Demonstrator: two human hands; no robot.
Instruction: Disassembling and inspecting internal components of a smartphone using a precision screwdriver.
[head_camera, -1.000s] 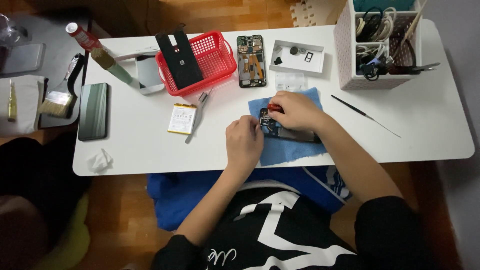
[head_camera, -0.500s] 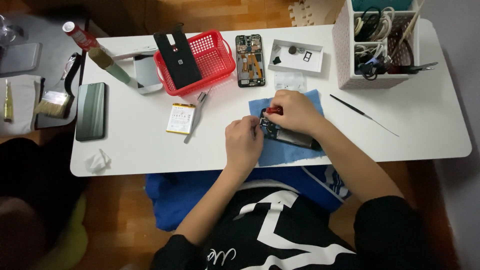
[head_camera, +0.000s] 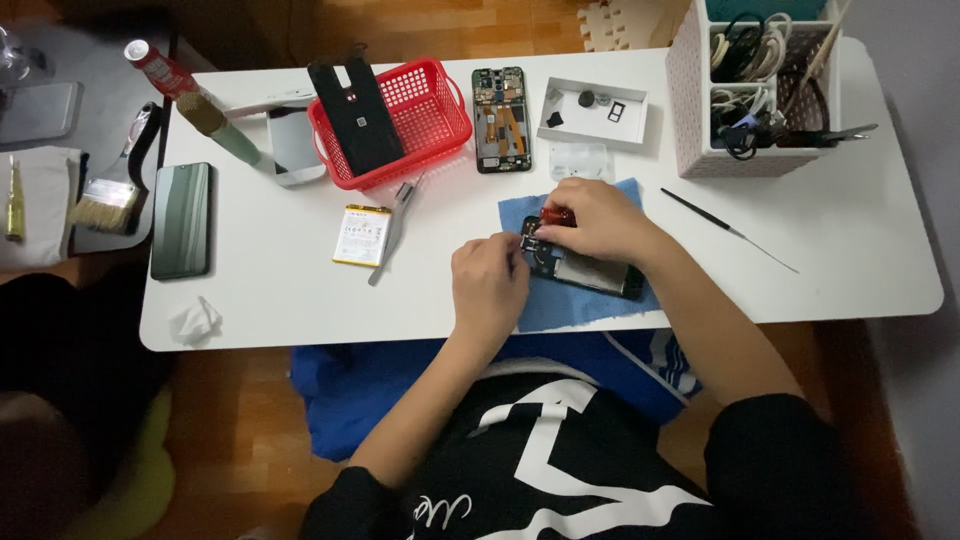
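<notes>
left hand (head_camera: 487, 282): curled, fingertips pinched against the near left corner of the opened phone (head_camera: 590, 272); whether it grips a small part there cannot be told.
right hand (head_camera: 592, 218): closed around a small red-handled tool (head_camera: 556, 215), resting over the upper end of the phone.
opened phone: lies back off, tilted a little, on the blue cloth (head_camera: 560, 305) near the front edge of the worktop (head_camera: 860, 250), between the two hands.
blue cloth: flat on the worktop, its near edge close to the front rim.
red basket (head_camera: 425, 105): well behind the left hand, with a black flat part (head_camera: 355, 115) leaning in it.
battery (head_camera: 361, 235): white and yellow, flat on the worktop left of the hands, with grey tweezers (head_camera: 393, 228) just beside it.
second opened phone (head_camera: 500, 118): between the basket and a white tray (head_camera: 592, 113) that holds small dark parts.
clear plastic piece (head_camera: 581, 160): just in front of the white tray.
thin black probe (head_camera: 728, 229): right of the right hand, lying slantwise.
white organiser box (head_camera: 695, 95): far right corner, full of cables and tools.
dark phone (head_camera: 181, 219): face up at the left end, a crumpled tissue (head_camera: 193, 322) near the front corner.
brush (head_camera: 112, 195): at the left edge, partly off the worktop.
</notes>
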